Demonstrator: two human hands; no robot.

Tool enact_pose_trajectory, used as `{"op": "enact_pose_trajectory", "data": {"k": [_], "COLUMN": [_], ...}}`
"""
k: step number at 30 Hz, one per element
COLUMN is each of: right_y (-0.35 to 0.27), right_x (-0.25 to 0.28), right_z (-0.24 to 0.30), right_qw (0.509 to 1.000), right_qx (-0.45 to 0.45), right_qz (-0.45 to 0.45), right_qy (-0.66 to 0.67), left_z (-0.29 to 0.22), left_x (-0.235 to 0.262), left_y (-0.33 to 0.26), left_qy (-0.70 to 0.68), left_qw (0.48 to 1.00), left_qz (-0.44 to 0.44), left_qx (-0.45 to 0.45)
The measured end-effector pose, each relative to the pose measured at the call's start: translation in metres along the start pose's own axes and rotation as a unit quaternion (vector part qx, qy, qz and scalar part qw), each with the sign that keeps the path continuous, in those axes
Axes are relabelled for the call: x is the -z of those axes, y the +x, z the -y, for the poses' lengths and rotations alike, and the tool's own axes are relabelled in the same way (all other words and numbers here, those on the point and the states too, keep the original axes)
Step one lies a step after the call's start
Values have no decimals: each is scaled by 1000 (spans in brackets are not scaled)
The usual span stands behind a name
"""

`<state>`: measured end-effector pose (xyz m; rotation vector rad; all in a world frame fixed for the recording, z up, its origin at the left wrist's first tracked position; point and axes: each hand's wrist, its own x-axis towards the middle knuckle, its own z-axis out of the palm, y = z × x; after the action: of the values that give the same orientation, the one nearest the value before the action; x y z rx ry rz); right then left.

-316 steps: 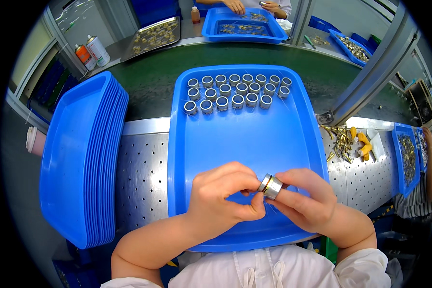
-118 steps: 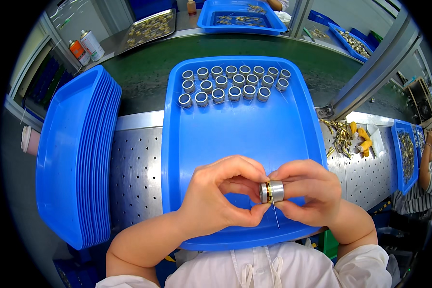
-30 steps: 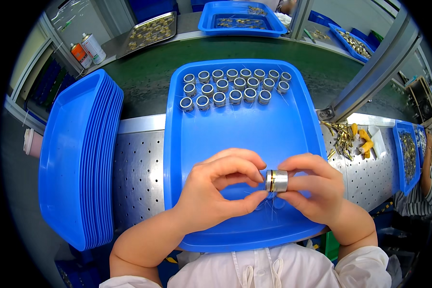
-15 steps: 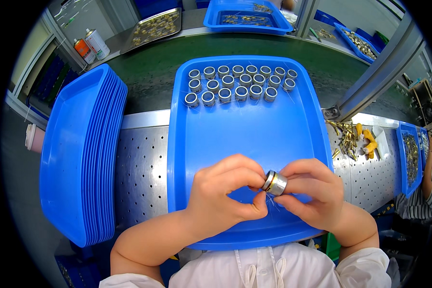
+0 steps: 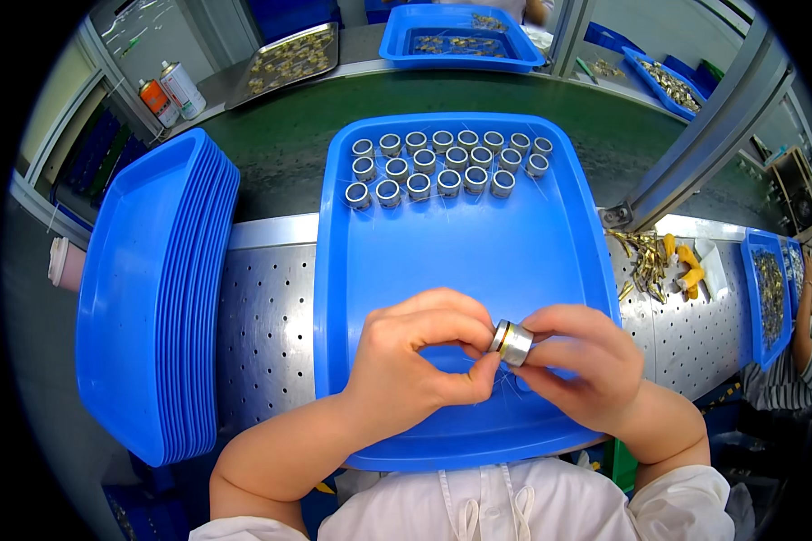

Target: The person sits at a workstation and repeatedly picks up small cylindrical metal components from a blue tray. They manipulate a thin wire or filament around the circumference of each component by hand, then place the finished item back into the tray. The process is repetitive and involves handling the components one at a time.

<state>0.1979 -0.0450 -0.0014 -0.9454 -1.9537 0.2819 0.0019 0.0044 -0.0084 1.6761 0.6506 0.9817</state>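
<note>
We had the left hand [image 5: 415,352] pinched narrow, thumb and index finger at the left end of a small metal cylinder [image 5: 516,344]; the right hand [image 5: 591,361], a bit blurred, gripped the same piece at its right end. The cylinder sat tilted between the fingertips, above the near part of a big blue tray [image 5: 460,261], with a dark, yellowish band near its left end. Fine wires showed below it. At the tray's far end we saw upright metal rings [image 5: 448,191] in three rows, thin wires poking out. Left: a stack of blue trays [image 5: 158,298] beside the perforated bench [image 5: 262,334]. Right: brass-coloured pieces [image 5: 648,266] near yellow objects [image 5: 690,273], kind unclear. Beyond ran a green belt [image 5: 280,171], with a metal tray [image 5: 289,61] of small parts past it.
</note>
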Motion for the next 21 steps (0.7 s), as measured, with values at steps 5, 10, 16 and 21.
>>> {"op": "enact_pose_trajectory", "data": {"k": [5, 10, 16, 21], "right_y": [-6, -4, -3, -2], "right_x": [-13, -9, -10, -8], "right_z": [5, 4, 3, 2], "right_qw": [956, 996, 998, 999], "right_qx": [-184, -60, -14, 15], "right_qz": [-82, -41, -53, -44], "right_qy": [211, 51, 21, -17], "left_z": [2, -1, -1, 1], "left_x": [-2, -6, -5, -6], "left_y": [0, 1, -1, 2], "left_qy": [89, 119, 145, 53], "left_qw": [993, 987, 982, 997], "left_qz": [-14, -34, -22, -26], "left_qx": [-80, -106, -118, -59]}}
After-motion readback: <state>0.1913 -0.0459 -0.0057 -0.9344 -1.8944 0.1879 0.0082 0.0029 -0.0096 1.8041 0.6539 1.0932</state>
